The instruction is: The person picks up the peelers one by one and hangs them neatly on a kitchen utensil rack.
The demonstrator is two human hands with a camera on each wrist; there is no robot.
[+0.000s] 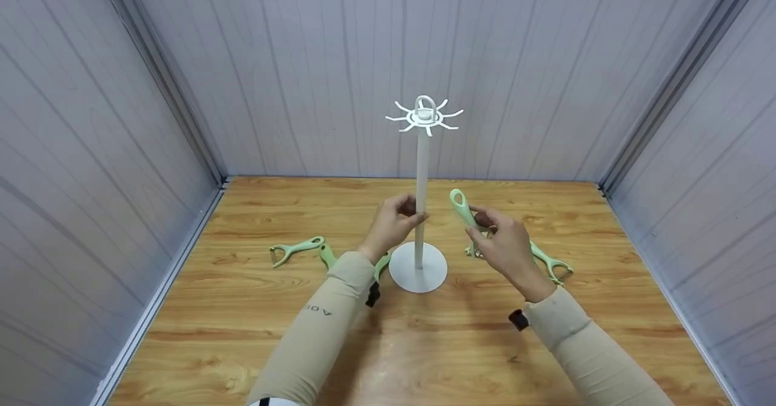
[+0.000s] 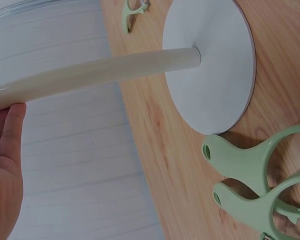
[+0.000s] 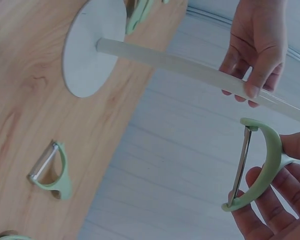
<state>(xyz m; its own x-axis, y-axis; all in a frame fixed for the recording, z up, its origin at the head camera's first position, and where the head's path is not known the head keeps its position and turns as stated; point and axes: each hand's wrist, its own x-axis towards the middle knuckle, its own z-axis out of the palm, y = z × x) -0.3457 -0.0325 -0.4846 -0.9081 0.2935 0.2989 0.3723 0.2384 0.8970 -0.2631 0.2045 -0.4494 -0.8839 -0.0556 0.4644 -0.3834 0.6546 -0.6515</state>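
Observation:
A white stand (image 1: 422, 163) rises from a round base (image 1: 418, 279) to a ring of curved hooks (image 1: 424, 117) with a loop on top. Partway up its pole, my left hand (image 1: 388, 224) grips it between thumb and fingers. My right hand (image 1: 504, 239) holds a green peeler (image 1: 462, 208) to the right of the pole, looped handle end upward. In the right wrist view, the peeler's curved head (image 3: 272, 160) and metal blade show between thumb and fingers. No peeler hangs on the hooks.
Green peelers lie on the wooden table (image 1: 424, 345): one at the left (image 1: 297, 248), two beside the base, a green peeler (image 2: 235, 155) and another peeler (image 2: 240, 205), and a further peeler (image 1: 548, 260) near my right wrist. Panel walls (image 1: 291, 73) enclose the back and sides.

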